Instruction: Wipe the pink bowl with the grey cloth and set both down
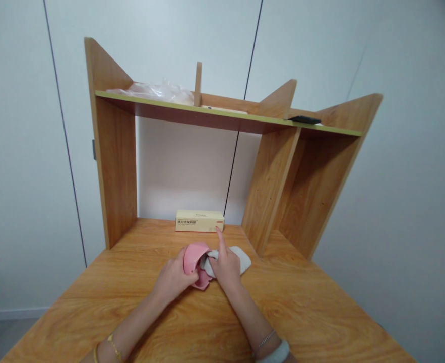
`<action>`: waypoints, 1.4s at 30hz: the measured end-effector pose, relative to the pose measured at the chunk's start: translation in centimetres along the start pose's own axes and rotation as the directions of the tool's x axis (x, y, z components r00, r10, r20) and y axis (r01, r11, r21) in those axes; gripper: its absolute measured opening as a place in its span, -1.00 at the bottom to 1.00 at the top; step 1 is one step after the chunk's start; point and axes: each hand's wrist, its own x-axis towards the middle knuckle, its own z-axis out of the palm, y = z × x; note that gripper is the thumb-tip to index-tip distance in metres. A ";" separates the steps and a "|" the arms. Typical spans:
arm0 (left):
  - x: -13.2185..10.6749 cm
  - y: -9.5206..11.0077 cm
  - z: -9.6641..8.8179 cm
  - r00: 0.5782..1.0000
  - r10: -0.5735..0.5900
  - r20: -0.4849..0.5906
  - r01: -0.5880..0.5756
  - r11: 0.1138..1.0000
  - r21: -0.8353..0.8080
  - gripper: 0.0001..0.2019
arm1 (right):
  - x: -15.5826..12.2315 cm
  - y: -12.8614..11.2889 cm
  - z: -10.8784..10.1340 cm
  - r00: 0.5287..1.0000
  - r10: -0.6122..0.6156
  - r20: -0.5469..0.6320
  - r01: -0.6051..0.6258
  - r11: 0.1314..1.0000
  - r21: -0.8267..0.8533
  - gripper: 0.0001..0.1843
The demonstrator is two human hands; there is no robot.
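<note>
A pink bowl-like container [197, 252] is tipped on its side above the wooden desk, its opening turned toward the right. My left hand [176, 276] is closed on its left wall, thumb at the near side. From the right, my right hand [225, 264] grips a light grey cloth [241, 256] and presses part of it into the opening. The right index finger points up and away from the cloth, while the other fingers are bent around it. Part of the cloth hangs out to the right, behind that hand. The container's inside is mostly hidden.
A cream carton with printed lettering [199, 222] stands at the back of the desk [162, 327]. Around it rises a wooden shelf unit [118, 171] with upright dividers. On its upper board lie a clear plastic bag [157, 92] and a flat black object [304, 120].
</note>
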 end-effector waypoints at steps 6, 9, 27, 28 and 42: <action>-0.1 0.1 -0.6 1.000 0.017 0.017 -0.018 0.999 0.036 -0.44 | -0.1 0.4 0.6 0.995 0.031 0.091 -0.039 0.996 0.081 -0.20; -0.1 -0.4 -0.4 0.999 0.018 -0.030 -0.020 0.997 -0.074 -0.39 | -0.1 0.9 1.4 0.991 0.030 0.127 -0.056 0.976 0.209 -0.26; -0.1 0.1 0.5 0.995 -0.037 -0.089 0.032 0.998 -0.057 -0.44 | 0.1 -0.1 1.0 0.981 0.194 0.028 -0.196 0.967 0.162 -0.20; -0.1 0.1 0.5 0.996 -0.035 -0.083 0.031 0.999 -0.039 -0.44 | 0.0 -0.1 0.8 0.983 0.181 0.023 -0.183 0.974 0.132 -0.20; 0.0 1.1 -0.2 1.000 -0.024 0.017 0.022 0.992 0.127 -0.33 | 0.1 -0.2 0.1 0.993 0.109 0.038 -0.109 0.994 -0.001 -0.19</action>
